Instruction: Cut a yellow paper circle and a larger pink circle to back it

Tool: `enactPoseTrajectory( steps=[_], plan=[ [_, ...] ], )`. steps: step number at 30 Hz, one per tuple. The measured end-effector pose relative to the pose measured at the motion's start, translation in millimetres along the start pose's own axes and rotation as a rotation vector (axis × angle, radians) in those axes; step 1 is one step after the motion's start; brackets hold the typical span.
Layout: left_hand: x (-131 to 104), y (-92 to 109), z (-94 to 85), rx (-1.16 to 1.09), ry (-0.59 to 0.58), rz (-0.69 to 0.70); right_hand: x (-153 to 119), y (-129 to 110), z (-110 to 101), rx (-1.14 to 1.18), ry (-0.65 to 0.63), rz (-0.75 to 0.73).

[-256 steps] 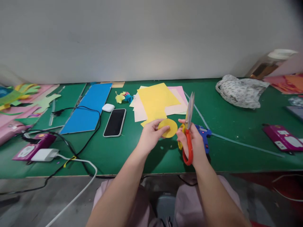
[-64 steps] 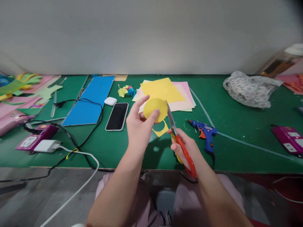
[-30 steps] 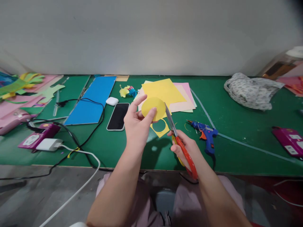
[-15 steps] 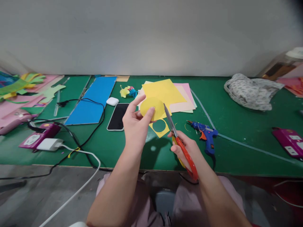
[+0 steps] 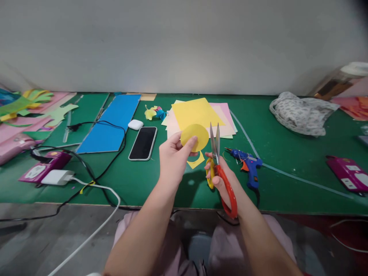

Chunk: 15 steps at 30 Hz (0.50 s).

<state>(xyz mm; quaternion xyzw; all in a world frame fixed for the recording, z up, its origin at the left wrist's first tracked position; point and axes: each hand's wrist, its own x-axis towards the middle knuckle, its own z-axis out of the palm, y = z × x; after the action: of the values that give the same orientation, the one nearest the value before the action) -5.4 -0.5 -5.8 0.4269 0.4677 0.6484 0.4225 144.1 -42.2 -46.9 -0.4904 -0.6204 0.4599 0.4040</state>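
Pinched between the thumb and fingers of my left hand (image 5: 176,157) is a round yellow paper disc (image 5: 198,134), held up above the table. My right hand (image 5: 225,174) grips scissors (image 5: 227,188) with one red and one yellow handle. Their blades are spread and point away from me, just right of the disc and apart from it. Behind the disc lies a stack of coloured paper with a yellow sheet (image 5: 195,111) on top. A yellow paper offcut (image 5: 196,161) rests on the table below the disc, partly hidden by my left hand.
A blue glue gun (image 5: 248,165) lies right of the scissors. On the left are a phone (image 5: 143,143), a white earbud case (image 5: 135,124), a blue board (image 5: 110,124) and a purple power strip (image 5: 46,166) with trailing cables. A patterned cloth bundle (image 5: 300,115) sits at the right.
The scissor blades have gone from nearly closed to spread and moved right, away from the disc's edge. My left hand has shifted right and slightly down with the disc.
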Motion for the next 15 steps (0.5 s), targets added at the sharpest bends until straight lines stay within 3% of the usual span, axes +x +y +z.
enactPoseTrajectory(
  steps=[5, 15],
  plan=[
    [-7.0, -2.0, 8.5, -0.042, -0.043, -0.096, -2.4, -0.9, -0.2, 0.057, -0.028, 0.008],
    [-10.3, -3.7, 11.0, -0.034, -0.093, -0.099, 0.0, 2.9, -0.4, 0.084, 0.036, 0.012]
  ],
)
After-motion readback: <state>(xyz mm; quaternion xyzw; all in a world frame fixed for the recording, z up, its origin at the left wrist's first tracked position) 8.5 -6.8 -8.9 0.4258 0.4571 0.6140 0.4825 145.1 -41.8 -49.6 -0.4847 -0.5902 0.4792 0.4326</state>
